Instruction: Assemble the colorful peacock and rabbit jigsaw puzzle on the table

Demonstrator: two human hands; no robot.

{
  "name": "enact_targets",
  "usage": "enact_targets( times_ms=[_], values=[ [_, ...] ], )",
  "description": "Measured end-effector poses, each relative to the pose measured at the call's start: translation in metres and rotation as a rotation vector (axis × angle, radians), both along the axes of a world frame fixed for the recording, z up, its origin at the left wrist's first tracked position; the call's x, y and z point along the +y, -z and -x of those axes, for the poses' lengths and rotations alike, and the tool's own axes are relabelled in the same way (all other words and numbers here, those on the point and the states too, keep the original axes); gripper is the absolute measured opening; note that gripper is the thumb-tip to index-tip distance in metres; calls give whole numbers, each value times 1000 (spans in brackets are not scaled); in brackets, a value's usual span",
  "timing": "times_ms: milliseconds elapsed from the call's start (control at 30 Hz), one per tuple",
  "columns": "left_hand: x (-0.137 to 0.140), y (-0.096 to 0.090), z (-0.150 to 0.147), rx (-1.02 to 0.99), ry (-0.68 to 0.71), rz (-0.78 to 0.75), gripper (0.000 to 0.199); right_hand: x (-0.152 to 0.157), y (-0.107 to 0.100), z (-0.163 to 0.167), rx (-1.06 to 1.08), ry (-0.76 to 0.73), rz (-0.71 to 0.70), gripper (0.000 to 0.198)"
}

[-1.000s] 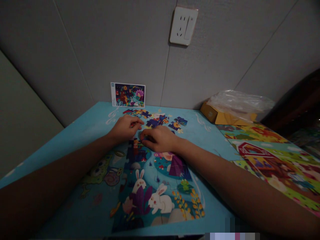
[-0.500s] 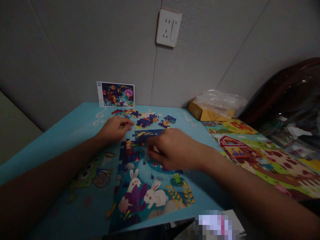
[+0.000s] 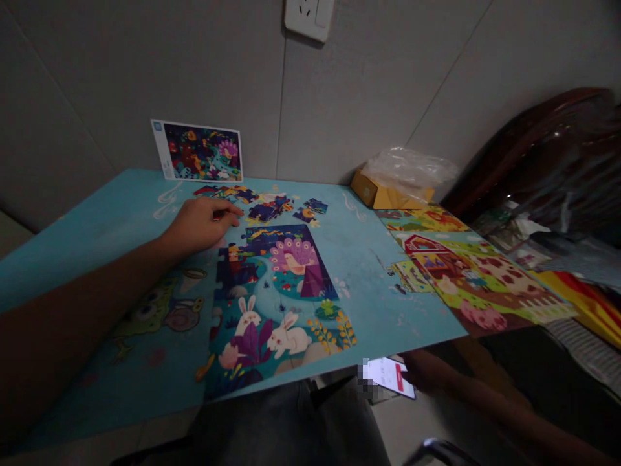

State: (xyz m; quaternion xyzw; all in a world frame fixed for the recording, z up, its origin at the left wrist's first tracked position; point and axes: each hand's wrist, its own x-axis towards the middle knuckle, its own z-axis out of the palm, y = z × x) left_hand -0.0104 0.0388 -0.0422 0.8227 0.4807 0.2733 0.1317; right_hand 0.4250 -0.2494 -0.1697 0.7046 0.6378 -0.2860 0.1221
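Observation:
My left hand (image 3: 201, 223) rests at the table's far left part, beside the loose puzzle pieces (image 3: 266, 210). Its fingers are curled with the tips close together; whatever may be between them is hidden. Just nearer to me lies a partly joined jigsaw puzzle (image 3: 286, 333) with a peacock, two rabbits and a frog, its left edge uneven. Below the table's front edge, my right hand (image 3: 423, 370) is dark and blurred, its fingertips at the lit screen of a phone (image 3: 388, 375). I cannot make out how its fingers are set.
A picture card (image 3: 204, 152) leans on the wall behind the pieces. At the back right, a yellow box (image 3: 395, 195) carries clear plastic wrap (image 3: 412, 169). A farm puzzle (image 3: 478, 278) covers the right side of the light blue table (image 3: 369, 259). A socket (image 3: 309, 16) is above.
My right hand has left the puzzle and dropped to the phone below the table edge, uncovering the peacock. My left hand has stayed by the loose pieces. The view has tilted down and right.

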Motion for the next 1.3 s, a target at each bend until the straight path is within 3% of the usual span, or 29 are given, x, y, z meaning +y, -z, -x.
enact_targets(
  times_ms=[100,233,367,467,600,833,1100,1300],
  values=[
    [-1,0,0,13,-10,-2,24,-30,67,-17,-68,-85,-70,61],
    [-1,-2,-2,37,-62,13,25,-59,135,-21,-119,-175,-96,78],
    [0,-4,-4,55,-105,33,25,-69,180,-23,-208,-279,-149,81],
    [1,-4,-3,50,-91,32,27,-74,197,-27,-253,-287,-146,79],
    [0,-3,-3,53,-95,26,27,-78,198,-31,-265,-221,-74,80],
    [1,-2,-3,37,-77,13,28,-81,174,-36,-223,-64,-64,62],
    [0,-5,-3,52,-118,32,28,-87,163,-32,-201,76,-3,64],
    [1,-3,-3,32,-117,40,31,-83,158,-19,-209,90,2,70]
  ],
)
